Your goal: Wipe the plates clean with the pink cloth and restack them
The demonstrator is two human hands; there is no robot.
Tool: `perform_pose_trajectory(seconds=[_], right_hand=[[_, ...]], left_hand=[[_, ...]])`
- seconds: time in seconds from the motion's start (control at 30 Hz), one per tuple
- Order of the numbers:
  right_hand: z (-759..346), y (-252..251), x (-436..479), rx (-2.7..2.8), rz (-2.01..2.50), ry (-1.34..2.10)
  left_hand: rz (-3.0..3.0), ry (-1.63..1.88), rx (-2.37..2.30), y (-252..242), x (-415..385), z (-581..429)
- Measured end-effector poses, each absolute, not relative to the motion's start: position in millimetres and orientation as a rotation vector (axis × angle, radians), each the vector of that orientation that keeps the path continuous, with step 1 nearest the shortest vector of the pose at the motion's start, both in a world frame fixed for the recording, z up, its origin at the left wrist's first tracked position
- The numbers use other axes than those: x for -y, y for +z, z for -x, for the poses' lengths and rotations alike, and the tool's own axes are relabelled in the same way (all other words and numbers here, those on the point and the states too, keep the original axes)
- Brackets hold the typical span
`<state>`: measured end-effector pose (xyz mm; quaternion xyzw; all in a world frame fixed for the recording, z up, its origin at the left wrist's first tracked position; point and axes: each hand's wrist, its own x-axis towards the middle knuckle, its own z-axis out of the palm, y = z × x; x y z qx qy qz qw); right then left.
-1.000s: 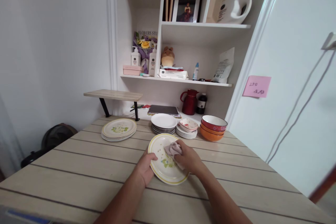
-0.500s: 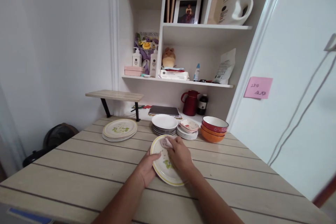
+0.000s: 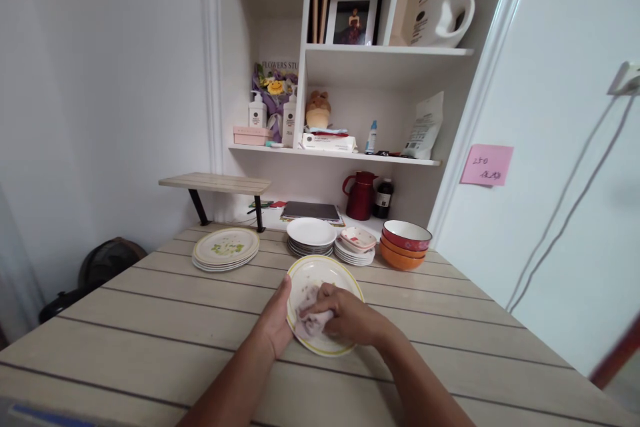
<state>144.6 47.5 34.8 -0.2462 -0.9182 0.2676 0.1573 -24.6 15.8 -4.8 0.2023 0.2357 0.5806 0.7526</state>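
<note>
A white plate with a yellow rim (image 3: 345,273) is tilted toward me above the table. My left hand (image 3: 277,317) grips its left edge, the thumb lying along the rim. On the plate's lower left, my right hand (image 3: 345,313) presses a pale, crumpled cloth (image 3: 313,323) against the surface, fingers bunched over it. The hand and cloth cover most of the plate's printed pattern. Left of my hands lies a stack of similar plates (image 3: 226,247) with a green leaf print.
Behind the plate stand a stack of round plates (image 3: 311,232), small saucers topped by square dishes (image 3: 357,240), and stacked red and orange bowls (image 3: 406,245). Farther back are a red jug (image 3: 360,196) and a dark bottle (image 3: 383,198). A small raised wooden shelf (image 3: 215,183) stands at the left.
My right hand has moved the cloth from the plate's upper left down to its lower left. My left thumb has shifted from the plate's face to its edge.
</note>
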Motion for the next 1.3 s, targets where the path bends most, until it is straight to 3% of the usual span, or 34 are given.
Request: perform_pose_trajectory(seconds=[0.17, 0.47, 0.9, 1.3], right_hand=[[-169, 33, -58, 2.559, 0.892, 0.942], [-177, 19, -81, 2.258, 1.425, 0.362], [-138, 2, -81, 2.044, 1.437, 0.234], [-116, 14, -60, 2.316, 0.842, 0.444]], left_hand=[[-0.453, 1.270, -0.538, -9, -18, 26], [-0.517, 1.386, -0.567, -22, -25, 31], [-0.551, 1.388, -0.516, -14, -19, 26], [-0.498, 1.353, -0.466, -9, -19, 25]])
